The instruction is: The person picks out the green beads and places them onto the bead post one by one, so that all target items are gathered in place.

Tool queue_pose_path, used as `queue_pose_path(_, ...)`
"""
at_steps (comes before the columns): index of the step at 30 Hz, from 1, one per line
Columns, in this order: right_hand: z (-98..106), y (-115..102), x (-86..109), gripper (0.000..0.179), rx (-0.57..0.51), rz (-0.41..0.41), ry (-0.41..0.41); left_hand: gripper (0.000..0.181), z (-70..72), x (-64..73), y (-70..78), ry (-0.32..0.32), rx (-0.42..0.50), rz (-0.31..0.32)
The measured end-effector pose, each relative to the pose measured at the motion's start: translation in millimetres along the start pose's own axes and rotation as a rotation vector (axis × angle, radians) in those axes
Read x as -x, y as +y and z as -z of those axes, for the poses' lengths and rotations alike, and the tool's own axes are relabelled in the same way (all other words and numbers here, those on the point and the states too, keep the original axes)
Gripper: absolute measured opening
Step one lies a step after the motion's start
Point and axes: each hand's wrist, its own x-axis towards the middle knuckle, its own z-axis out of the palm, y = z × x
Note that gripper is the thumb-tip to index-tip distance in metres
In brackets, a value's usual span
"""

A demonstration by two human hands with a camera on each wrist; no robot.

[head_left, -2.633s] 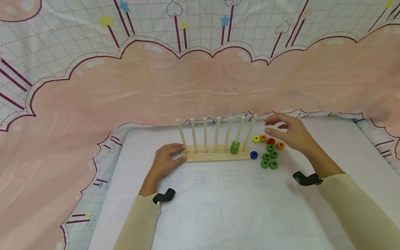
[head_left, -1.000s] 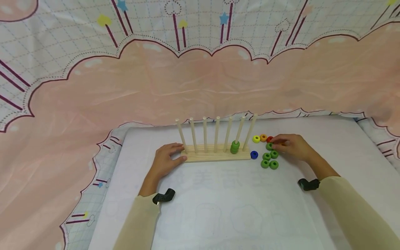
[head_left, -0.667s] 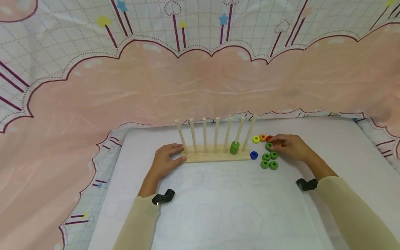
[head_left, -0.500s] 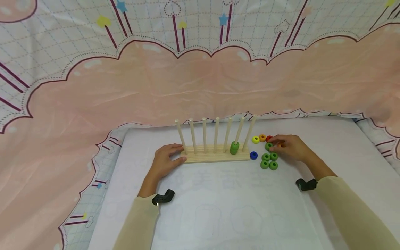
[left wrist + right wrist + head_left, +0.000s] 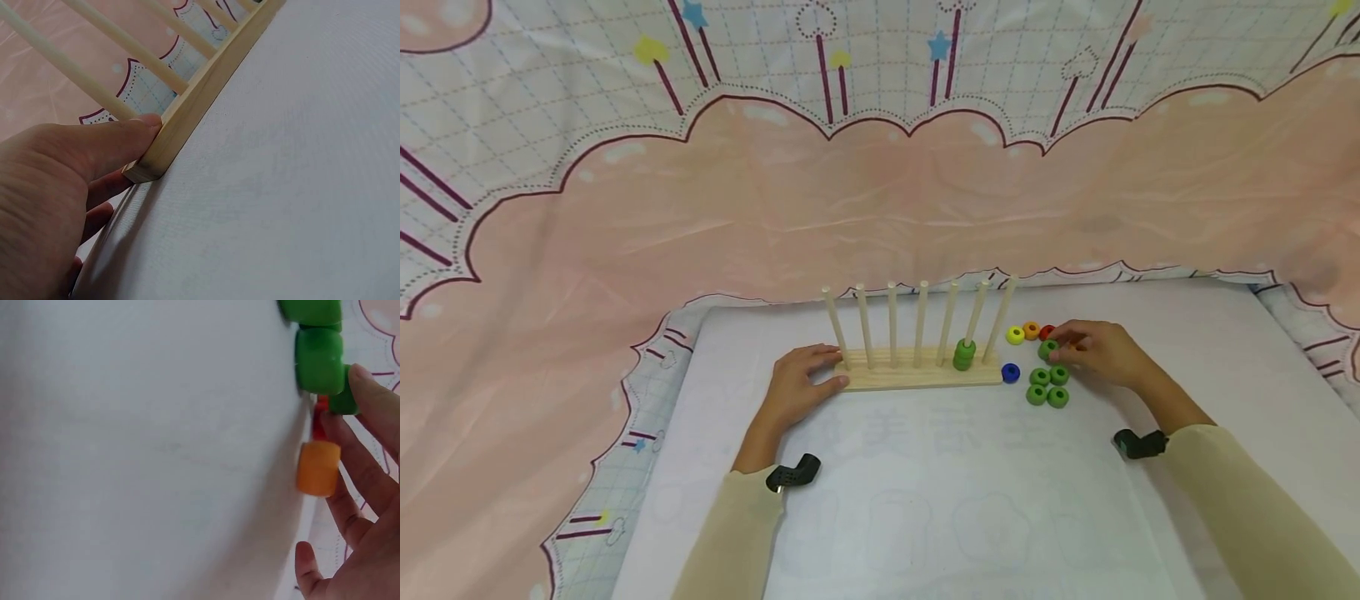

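Rack [image 5: 917, 382]: it stands upright near the tabletop's [image 5: 925, 500] far edge, a little left of that edge's middle. As for what's done, only the second peg [image 5: 976, 312] from your right carries anything: a short green stack [image 5: 964, 355]. Left off the pegs, between the rack and the tabletop's right edge, are a blue bead [image 5: 1011, 372] just beside the base, a yellow bead [image 5: 1015, 335], an orange bead [image 5: 1032, 331], a red bead [image 5: 1047, 332], another orange one beside your right hand [image 5: 1097, 350], and some loose green beads [image 5: 1037, 394] lying nearer you.

Your right thumb and forefinger are pinched on one green bead, your other fingers loose; I can't tell whether it's off the tabletop. Your left hand [image 5: 801, 379] grips the rack's left end, thumb in front and fingers behind, parted by the base's breadth.
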Motion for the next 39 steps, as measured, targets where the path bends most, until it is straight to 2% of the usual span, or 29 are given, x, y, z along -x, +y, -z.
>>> queue_pose_path(10, 9.0, -21.2, 1.7, 0.038, -0.032, 0.038, 0.031, 0.047, 0.4, 0.6, -0.2, 0.002, -0.013, -0.012)
queue_pose_path(18, 15.3, -44.8, 4.6, 0.034, -0.063, 0.109, 0.106, 0.047, -0.7, 1.0, -0.4, -0.006, -0.006, -0.005)
queue_pose_path(28, 23.0, -80.2, 12.8, 0.033, -0.092, 0.152, 0.201, 0.046, 1.9, 0.9, 0.9, 0.008, -0.004, -0.024)
queue_pose_path(39, 37.8, -106.3, 19.3, 0.032, -0.102, 0.211, 0.292, 0.046, 0.5, 0.4, 2.2, -0.001, 0.005, 0.012)
